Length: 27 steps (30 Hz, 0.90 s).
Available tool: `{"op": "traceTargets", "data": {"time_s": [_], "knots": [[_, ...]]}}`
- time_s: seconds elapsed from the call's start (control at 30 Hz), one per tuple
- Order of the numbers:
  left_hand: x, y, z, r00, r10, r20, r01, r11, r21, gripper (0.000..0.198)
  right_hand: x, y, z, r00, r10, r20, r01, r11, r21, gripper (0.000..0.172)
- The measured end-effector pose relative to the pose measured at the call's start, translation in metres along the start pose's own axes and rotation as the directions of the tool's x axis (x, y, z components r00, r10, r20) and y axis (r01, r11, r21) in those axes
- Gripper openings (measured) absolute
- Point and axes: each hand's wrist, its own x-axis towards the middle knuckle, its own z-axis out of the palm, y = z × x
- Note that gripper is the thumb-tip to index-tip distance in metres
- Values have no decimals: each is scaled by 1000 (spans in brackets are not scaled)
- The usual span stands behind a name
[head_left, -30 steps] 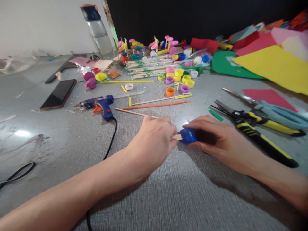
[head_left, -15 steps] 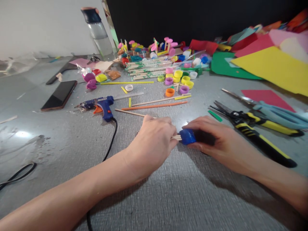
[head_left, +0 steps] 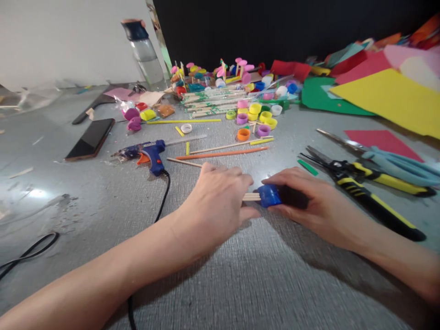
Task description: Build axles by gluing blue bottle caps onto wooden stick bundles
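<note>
The work in hand reads as joining the ends of the wooden sticks to the blue cap. I judge it goes best with the cap held dead steady and the sticks kept flat, side by side and square to the cap's face. The push should run along their length rather than downward. Pinching the sticks close to the cap should stop such thin pieces from bowing. Fingers are best kept off the joint itself. Whether any glue sits there cannot be seen from this angle.

The left hand lies palm down just left of the blue cap, with its forearm coming in from the lower left. Its fingers curl over the sticks and the thumb reaches forward beneath them, so its grip is closed on the sticks. Only a short length of stick shows between the hand and the cap.

The right hand lies just right of the cap, with fingers over its top and far side and the thumb along the near side. Its grip is closed around the cap. The cap is turned on its side, low at the worktop. I cannot tell whether it rests on the surface.

The glue gun lies well left of the cap and beyond it. An orange stick lies beyond the cap, and the yellow-handled cutters lie to its right, past the right hand.
</note>
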Motion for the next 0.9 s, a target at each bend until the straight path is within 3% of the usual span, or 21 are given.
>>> {"op": "traceTargets", "data": {"time_s": [0.17,0.3,0.4,0.57,0.9], "knots": [[-25,-34,-35,992,82,-92,-76,994,75,45,0,0,0,1000,10,13,-9,999,-37,24],[-46,-56,-53,998,37,57,-38,999,17,41,0,-1,0,1000,31,3,-31,999,-38,25],[-49,-56,-44,995,19,102,-17,1000,-23,28,0,1,1,1000,20,-4,-20,1000,-22,26],[-41,-43,-22,996,-48,77,52,997,-52,19,0,2,2,1000,3,-5,-3,1000,-17,24],[-45,-39,-17,998,-28,62,30,999,-23,20,-1,2,3,1000,-8,-20,8,1000,-24,22]]}}
